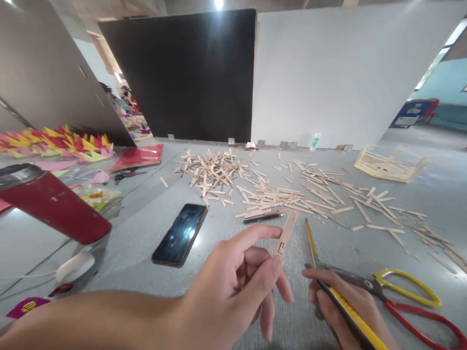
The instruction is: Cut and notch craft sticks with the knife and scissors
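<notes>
My left hand (241,287) is closed, pinching a short flat wooden stick (288,231) between thumb and forefinger. The stick points up and away, with a small dark angular mark near its lower end. Lower right, my right hand (343,301) grips a yellow-and-black utility knife (352,313), whose thin front part points forward, apart from the stick. Scissors (368,284) with one yellow and one red handle lie beside and partly behind my right hand. A black pen (263,218) rests on the table just beyond my left fingers.
Cut wooden sticks (215,172) lie piled and scattered across the grey table (134,214). A phone (179,234), a white mouse (75,266) and a red tumbler (58,204) are on the left. A stick frame (390,165) sits far right, before upright black (182,73) and white (328,73) panels.
</notes>
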A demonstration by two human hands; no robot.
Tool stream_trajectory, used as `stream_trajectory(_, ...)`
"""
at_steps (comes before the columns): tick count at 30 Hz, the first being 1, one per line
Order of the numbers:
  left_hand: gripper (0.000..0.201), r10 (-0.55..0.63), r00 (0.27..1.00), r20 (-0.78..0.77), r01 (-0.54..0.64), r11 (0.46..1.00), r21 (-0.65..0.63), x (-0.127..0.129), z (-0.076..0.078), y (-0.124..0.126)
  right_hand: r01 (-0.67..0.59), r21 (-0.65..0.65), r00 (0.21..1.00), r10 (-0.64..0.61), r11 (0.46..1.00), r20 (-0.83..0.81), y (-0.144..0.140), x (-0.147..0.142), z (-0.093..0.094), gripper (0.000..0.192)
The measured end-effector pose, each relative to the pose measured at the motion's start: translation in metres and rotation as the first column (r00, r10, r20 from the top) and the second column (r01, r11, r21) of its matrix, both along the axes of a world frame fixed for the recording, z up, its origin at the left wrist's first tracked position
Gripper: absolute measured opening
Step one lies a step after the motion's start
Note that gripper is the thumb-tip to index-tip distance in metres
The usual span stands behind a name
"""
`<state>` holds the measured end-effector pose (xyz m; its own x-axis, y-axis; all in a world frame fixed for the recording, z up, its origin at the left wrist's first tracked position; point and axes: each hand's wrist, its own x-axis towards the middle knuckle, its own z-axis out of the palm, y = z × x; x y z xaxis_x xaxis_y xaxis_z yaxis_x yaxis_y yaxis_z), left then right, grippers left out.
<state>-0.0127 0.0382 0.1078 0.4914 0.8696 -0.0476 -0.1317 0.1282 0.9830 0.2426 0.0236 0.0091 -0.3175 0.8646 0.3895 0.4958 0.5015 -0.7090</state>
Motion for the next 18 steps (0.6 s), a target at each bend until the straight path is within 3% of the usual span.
stream_trajectory(8, 0.029, -0.005, 0.993, -0.117, 0.012, 0.998, 0.054, 0.001, -0.005, 0.000, 0.019, -0.070, 0.999, -0.021, 0.997, -0.024, -0.005, 0.001, -0.002, 0.024)
stream_trajectory(12, 0.025, -0.014, 0.976, -0.218, 0.027, 0.998, 0.054, 0.003, -0.011, 0.002, 0.152, -0.220, 0.944, -0.207, 0.964, -0.257, -0.013, -0.004, -0.007, 0.021)
stream_trajectory(15, 0.021, -0.063, 0.890, -0.451, 0.137, 0.981, 0.134, 0.004, -0.027, 0.008, 0.215, -0.352, 0.878, -0.338, 0.911, -0.338, -0.014, -0.005, -0.005, 0.027)
stream_trajectory(18, 0.018, -0.045, 0.745, -0.666, 0.345, 0.880, 0.326, 0.005, -0.052, 0.015, 0.224, -0.402, 0.918, -0.331, 0.888, -0.218, -0.010, 0.000, 0.001, 0.036)
